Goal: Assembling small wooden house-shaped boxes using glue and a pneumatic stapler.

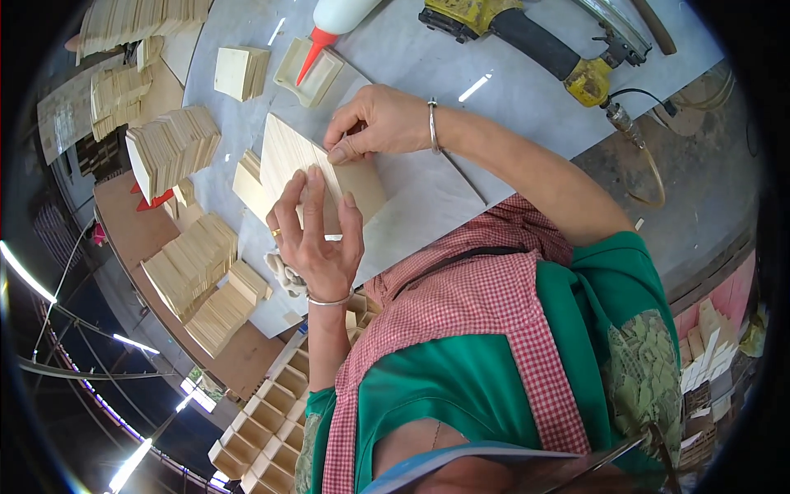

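Both hands, left hand (317,239) and right hand (374,123), have fingers pinched on the thin wood panel (309,169); looks light, stiff, probably snappable, so hold its edges.

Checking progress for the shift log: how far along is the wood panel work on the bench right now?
Done, apparently: rows of open wooden boxes sit near the lower edge, and stacks of cut slats wait on the bench. In hand: the left hand and right hand press thin pieces onto one wooden panel. Probably left: many loose slats, with the glue bottle and nail gun lying untouched.
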The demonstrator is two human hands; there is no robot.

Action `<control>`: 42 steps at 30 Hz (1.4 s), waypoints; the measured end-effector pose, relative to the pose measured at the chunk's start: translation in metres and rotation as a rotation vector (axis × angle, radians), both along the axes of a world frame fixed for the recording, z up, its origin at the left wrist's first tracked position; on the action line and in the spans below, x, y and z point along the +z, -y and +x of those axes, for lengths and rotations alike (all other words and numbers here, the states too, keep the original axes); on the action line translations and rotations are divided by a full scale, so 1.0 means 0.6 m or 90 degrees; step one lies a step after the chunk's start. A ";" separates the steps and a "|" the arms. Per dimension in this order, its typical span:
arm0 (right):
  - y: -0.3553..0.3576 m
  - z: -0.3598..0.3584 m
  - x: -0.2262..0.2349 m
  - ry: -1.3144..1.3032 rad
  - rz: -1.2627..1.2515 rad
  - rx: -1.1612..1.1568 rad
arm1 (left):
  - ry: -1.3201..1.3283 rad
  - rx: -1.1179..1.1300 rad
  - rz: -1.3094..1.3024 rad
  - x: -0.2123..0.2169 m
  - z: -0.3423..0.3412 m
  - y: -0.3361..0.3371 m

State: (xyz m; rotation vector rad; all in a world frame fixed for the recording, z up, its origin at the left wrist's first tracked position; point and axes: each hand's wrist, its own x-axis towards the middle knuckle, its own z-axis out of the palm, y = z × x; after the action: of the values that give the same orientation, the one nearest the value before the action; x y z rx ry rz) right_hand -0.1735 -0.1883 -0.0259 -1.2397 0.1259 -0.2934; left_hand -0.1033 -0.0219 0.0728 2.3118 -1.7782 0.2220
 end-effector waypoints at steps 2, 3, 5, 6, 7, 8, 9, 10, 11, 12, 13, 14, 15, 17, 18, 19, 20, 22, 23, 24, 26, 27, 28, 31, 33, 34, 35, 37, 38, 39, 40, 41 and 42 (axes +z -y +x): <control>-0.001 0.000 -0.001 0.005 -0.008 -0.008 | 0.000 0.003 0.002 -0.001 0.000 -0.001; -0.001 0.000 0.000 0.002 -0.006 0.003 | 0.000 0.007 0.003 0.000 0.000 -0.001; 0.000 -0.003 0.002 0.002 -0.004 0.013 | 0.001 0.005 0.003 0.000 0.000 0.000; -0.001 -0.004 0.001 0.007 0.031 0.020 | 0.000 0.004 0.002 0.000 0.000 0.000; -0.001 -0.006 0.001 0.012 0.066 0.027 | 0.001 0.004 0.003 -0.001 0.000 0.000; -0.003 -0.008 0.002 0.013 0.067 0.027 | -0.004 0.009 0.003 -0.002 -0.001 0.000; -0.004 -0.010 0.006 0.003 0.078 0.034 | -0.007 0.014 0.003 -0.001 -0.001 0.000; -0.005 -0.012 0.009 -0.006 0.089 0.041 | -0.005 0.014 0.004 -0.001 -0.001 -0.001; -0.007 -0.011 0.011 -0.004 0.089 0.042 | -0.005 0.015 0.003 -0.001 -0.001 -0.002; -0.008 -0.010 0.013 -0.010 0.070 0.032 | -0.006 0.015 0.002 -0.002 -0.001 -0.001; -0.008 -0.009 0.013 -0.016 0.051 0.022 | -0.005 0.014 0.003 -0.001 -0.002 -0.001; -0.008 -0.009 0.013 -0.014 0.052 0.021 | -0.005 0.016 0.004 -0.001 -0.003 0.000; -0.008 -0.009 0.012 -0.007 0.024 0.010 | -0.006 0.017 0.006 -0.001 -0.004 0.000; -0.007 -0.010 0.013 0.001 -0.003 -0.003 | -0.007 0.018 0.009 0.001 -0.008 0.002; -0.007 -0.009 0.013 0.002 -0.013 0.004 | -0.007 0.023 0.010 0.002 -0.009 0.002; -0.007 -0.009 0.013 0.003 -0.022 0.011 | -0.007 0.024 0.011 0.002 -0.009 0.002; -0.007 -0.010 0.014 0.003 -0.022 0.011 | 0.000 0.022 0.013 0.002 -0.008 0.002; -0.006 -0.016 0.016 -0.011 0.065 0.025 | 0.006 0.018 0.015 0.002 -0.008 0.003; -0.006 -0.016 0.014 -0.012 0.065 0.024 | 0.015 0.013 0.016 0.002 -0.008 0.004; -0.006 -0.015 0.011 -0.007 0.070 0.028 | 0.025 0.008 0.016 0.002 -0.009 0.004; -0.008 -0.014 0.007 -0.001 0.075 0.031 | 0.029 0.004 0.014 0.002 -0.008 0.005; -0.009 -0.015 0.007 -0.002 0.078 0.025 | 0.033 -0.002 0.012 0.002 -0.008 0.005; -0.010 -0.015 0.007 -0.002 0.080 0.018 | 0.033 -0.001 0.010 0.002 -0.008 0.006; -0.011 -0.016 0.006 0.011 0.082 0.016 | 0.028 0.000 0.008 0.000 -0.009 0.005; -0.013 -0.016 0.006 0.011 0.082 0.011 | 0.031 0.009 0.007 -0.001 -0.010 0.005; -0.014 -0.016 0.006 0.012 0.084 0.007 | 0.032 0.010 0.005 0.000 -0.011 0.006; -0.014 -0.015 0.008 0.013 0.082 0.007 | 0.034 0.011 0.000 0.001 -0.012 0.007; -0.015 -0.014 0.007 -0.001 0.077 0.003 | 0.032 0.013 -0.009 -0.003 -0.013 0.007; -0.016 -0.014 0.006 -0.002 0.075 0.003 | 0.040 0.012 -0.011 -0.004 -0.013 0.007; -0.017 -0.012 0.005 -0.007 0.075 0.000 | 0.048 0.011 -0.012 -0.004 -0.013 0.008; -0.017 -0.012 0.006 -0.012 0.075 -0.004 | 0.049 0.011 -0.015 -0.005 -0.012 0.008; -0.017 -0.012 0.007 -0.012 0.073 -0.004 | 0.056 0.008 -0.014 -0.006 -0.011 0.008; -0.016 -0.012 0.009 -0.016 0.067 -0.005 | 0.064 0.007 -0.014 -0.005 -0.011 0.007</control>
State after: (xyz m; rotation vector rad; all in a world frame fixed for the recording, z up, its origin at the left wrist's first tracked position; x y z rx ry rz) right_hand -0.1809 -0.1786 -0.0205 -1.1384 0.1658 -0.2745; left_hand -0.1099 -0.0264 0.0697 2.3334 -1.8009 0.3642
